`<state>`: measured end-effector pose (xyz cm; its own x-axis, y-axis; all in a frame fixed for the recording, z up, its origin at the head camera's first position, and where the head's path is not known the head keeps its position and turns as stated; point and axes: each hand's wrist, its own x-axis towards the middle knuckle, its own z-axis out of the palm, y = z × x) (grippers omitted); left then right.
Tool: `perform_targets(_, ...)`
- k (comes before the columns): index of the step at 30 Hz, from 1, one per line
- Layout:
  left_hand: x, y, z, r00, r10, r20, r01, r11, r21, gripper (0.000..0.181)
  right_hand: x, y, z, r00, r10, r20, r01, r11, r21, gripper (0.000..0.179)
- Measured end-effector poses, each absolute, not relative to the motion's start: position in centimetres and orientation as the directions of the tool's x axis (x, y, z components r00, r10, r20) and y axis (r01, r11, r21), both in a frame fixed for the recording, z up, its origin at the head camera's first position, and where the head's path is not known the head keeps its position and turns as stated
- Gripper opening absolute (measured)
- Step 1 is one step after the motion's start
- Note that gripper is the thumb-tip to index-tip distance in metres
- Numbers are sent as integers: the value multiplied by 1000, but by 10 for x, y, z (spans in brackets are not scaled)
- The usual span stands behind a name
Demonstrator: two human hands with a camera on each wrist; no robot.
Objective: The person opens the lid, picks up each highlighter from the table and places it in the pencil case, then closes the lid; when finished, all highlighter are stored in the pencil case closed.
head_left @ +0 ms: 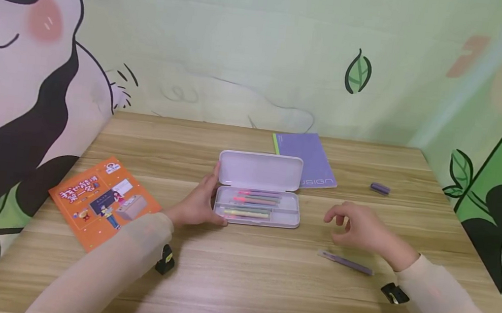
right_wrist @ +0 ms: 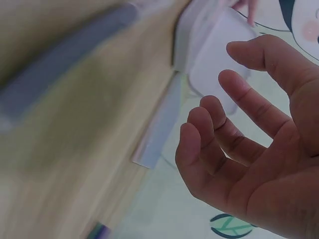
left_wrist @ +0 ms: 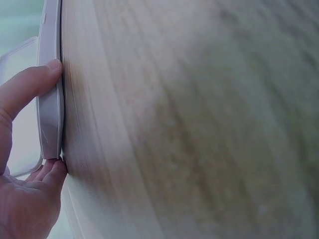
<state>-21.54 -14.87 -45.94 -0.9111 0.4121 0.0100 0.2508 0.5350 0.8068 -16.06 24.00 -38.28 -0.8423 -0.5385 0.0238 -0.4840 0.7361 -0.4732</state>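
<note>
A white pencil case (head_left: 283,218) lies on the table with its lid (head_left: 259,171) raised. Several slim pens (head_left: 258,198), with pink and yellow among their colours, lie inside its tray. My left hand (head_left: 197,202) grips the case's left end; in the left wrist view the thumb (left_wrist: 37,82) presses on its front side and the other fingers reach round the end. To the right of the case my right hand (head_left: 360,229) hovers with loosely bent fingers, holding nothing. Below it lies a purple pen (head_left: 350,264), its clear tip pointing left. A dark purple cap (head_left: 380,188) lies farther back.
An orange booklet (head_left: 104,202) lies on the left side, near the left forearm. Behind the case a purple notebook (head_left: 319,163) is partly covered by the lid. A wall with panda and leaf drawings (head_left: 358,71) rises at the table's back edge.
</note>
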Motion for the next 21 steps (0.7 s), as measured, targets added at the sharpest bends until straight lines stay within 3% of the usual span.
perform_targets(21,-217,-150,-462,-912,410,10,248,532,810,149,-145,248,-422,-782,-607,-140,-460,714,-527,35)
